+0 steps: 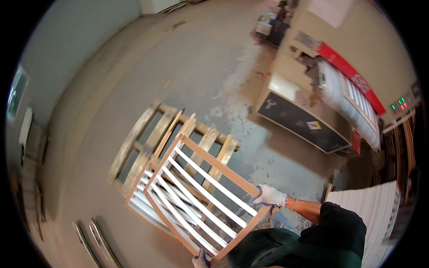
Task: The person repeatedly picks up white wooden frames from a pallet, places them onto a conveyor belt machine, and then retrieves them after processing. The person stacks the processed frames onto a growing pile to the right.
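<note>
The largest thing is the grey floor, by which all the other things are carried. On its right side a beige machine is placed. In the middle of the floor a wooden pallet is laid flat; by its planks, it may be judged, the goods are kept off the dirty ground.

Over the near edge of the pallet a slatted frame, with brown rails and white slats, is held at a tilt. Its far corner is seen above the planks, while its near rail is kept close to the body. Below it, at the near left corner of the pallet, another frame is partly covered; whether the two are touching cannot be told. Nearer to the lower left, two shiny metal tubes are seen side by side, apart from the pallet.

The near rail is held at both ends by gloved hands. At its right corner the grip of the right hand is closed around the wood. At the other corner the left hand is closed likewise, though it is partly cut by the view. Probably the corners are chosen so that the weight is shared and twisting is prevented.
</note>
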Demonstrator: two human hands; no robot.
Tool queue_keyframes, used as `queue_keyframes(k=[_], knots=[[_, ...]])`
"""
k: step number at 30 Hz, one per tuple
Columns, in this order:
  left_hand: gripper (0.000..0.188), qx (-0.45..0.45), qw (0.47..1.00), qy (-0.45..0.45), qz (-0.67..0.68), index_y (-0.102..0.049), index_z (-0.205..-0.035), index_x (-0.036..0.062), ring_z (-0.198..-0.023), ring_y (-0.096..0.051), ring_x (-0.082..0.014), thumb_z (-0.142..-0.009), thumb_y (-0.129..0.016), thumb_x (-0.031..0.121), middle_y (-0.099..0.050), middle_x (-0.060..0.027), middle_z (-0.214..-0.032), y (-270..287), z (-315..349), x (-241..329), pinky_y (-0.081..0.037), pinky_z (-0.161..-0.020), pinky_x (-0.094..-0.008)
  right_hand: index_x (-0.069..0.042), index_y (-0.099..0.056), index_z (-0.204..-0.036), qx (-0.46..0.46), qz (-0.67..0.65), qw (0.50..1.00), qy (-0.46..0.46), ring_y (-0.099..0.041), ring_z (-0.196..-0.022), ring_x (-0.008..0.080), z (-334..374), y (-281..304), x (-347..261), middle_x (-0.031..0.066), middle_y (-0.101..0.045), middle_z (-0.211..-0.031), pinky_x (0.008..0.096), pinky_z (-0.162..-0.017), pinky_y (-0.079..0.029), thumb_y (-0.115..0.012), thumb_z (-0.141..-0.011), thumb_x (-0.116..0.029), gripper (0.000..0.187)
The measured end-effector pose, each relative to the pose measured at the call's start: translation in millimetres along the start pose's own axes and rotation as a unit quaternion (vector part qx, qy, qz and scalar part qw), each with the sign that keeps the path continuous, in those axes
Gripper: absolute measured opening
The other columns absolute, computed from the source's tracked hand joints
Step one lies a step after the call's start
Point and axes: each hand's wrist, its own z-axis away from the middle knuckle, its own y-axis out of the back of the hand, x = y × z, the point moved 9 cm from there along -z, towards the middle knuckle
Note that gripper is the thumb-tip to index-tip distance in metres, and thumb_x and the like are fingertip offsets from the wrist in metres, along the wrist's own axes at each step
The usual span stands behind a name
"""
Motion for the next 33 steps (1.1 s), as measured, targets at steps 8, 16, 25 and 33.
queue_keyframes(k=[8, 16, 25, 33], knots=[[0.030, -0.167, 0.962, -0.214, -0.019, -0.066, -0.092, -0.0015, -0.065, -0.055, -0.0150, -0.090, -0.073, 0.028, -0.060, -0.0045, -0.077, -171, 166, 115, -0.043, -0.054, -0.0327, 0.002, -0.064, -0.112, 0.240, -0.111, 0.964, -0.012, -0.069, -0.085, 0.0244, 223, 200, 123, 0.0165, -0.071, -0.092, 0.0358, -0.079, -0.054, -0.087, -0.072, -0.032, 0.057], [0.012, -0.280, 0.860, -0.346, -0.250, -0.065, -0.091, 0.0011, -0.057, -0.049, -0.0072, -0.091, -0.072, 0.011, -0.056, 0.0027, -0.070, -397, 324, 191, -0.037, -0.051, -0.0253, 0.005, -0.066, -0.107, 0.400, -0.407, 0.820, -0.043, -0.059, -0.066, 0.0075, 379, 283, 285, 0.0040, -0.068, -0.083, 0.0265, -0.058, -0.051, -0.080, -0.080, -0.006, 0.033], [0.021, -0.383, 0.756, -0.371, -0.380, -0.069, -0.096, 0.0033, -0.054, -0.052, -0.0072, -0.092, -0.074, 0.023, -0.064, -0.0001, -0.071, -596, 421, 141, -0.039, -0.049, -0.0247, 0.000, -0.067, -0.097, 0.480, -0.531, 0.693, -0.086, -0.057, -0.056, 0.0089, 472, 305, 429, 0.0017, -0.064, -0.073, 0.0256, -0.052, -0.047, -0.076, -0.082, -0.005, 0.018], [0.031, -0.374, 0.707, -0.394, -0.453, -0.069, -0.090, 0.0030, -0.057, -0.055, -0.0116, -0.096, -0.069, 0.034, -0.062, 0.0000, -0.070, -672, 438, 123, -0.043, -0.054, -0.0278, -0.001, -0.069, -0.091, 0.460, -0.570, 0.678, -0.065, -0.058, -0.055, 0.0097, 464, 348, 491, 0.0037, -0.066, -0.072, 0.0255, -0.049, -0.043, -0.077, -0.082, -0.010, 0.015]])
